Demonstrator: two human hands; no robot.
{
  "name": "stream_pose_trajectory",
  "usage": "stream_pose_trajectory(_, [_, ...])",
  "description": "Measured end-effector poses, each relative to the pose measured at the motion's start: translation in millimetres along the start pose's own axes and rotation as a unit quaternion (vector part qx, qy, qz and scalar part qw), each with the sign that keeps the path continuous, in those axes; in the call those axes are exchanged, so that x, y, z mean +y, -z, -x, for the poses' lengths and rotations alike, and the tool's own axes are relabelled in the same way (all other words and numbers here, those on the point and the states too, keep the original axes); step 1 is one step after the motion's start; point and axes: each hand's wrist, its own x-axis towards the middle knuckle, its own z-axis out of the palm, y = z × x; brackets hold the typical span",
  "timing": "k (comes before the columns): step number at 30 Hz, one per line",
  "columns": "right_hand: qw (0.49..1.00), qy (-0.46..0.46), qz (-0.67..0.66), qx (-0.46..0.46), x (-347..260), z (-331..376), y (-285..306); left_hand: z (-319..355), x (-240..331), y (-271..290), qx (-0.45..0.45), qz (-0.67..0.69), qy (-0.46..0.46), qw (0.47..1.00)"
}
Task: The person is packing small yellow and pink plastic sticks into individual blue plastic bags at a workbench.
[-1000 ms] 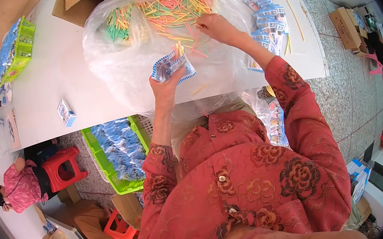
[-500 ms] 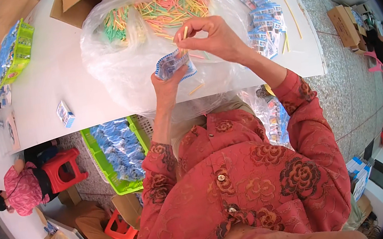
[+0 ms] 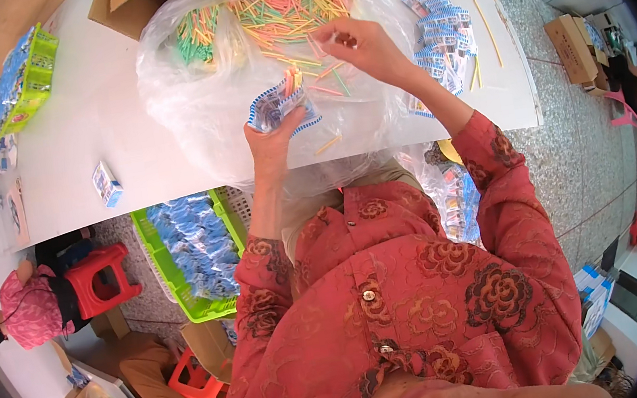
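Note:
My left hand grips a small blue-and-white packet by its lower part. Out of the packet's upper right opening poke several pink and yellow sticks. My right hand hovers over the near right side of a clear plastic bag, its fingertips drawn together. Whether a pale pink stick lies between those fingertips or just behind them is hard to make out. Beyond my hands, a heap of thin pink, yellow and green sticks lies on the spread bag.
Many blue-and-white packets lie at the table's right. A cardboard box stands behind the bag. Green baskets of packets sit at far left and below the table edge. A small box lies left. Two people are at lower left.
My right hand has left the packet's opening, where it held a yellow stick, and moved right and slightly away. My left hand and the packet have shifted slightly left.

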Motion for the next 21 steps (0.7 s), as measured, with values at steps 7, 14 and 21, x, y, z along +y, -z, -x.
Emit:
stream_pose_trajectory(7, [0.866,0.244,0.411,-0.148,63.6,20.0,-13.6,-1.0,-2.7,8.5,-0.006,0.004,-0.017,1.0])
stream_pose_trajectory(14, [0.868,0.266,0.391,-0.151,63.9,8.6,-14.2,-0.4,-3.6,9.4,0.005,0.009,-0.013,1.0])
stream_pose_trajectory(21, [0.964,0.043,0.263,0.008,74.9,-33.5,-8.1,-1.1,-4.9,9.9,0.002,0.007,-0.008,1.0])
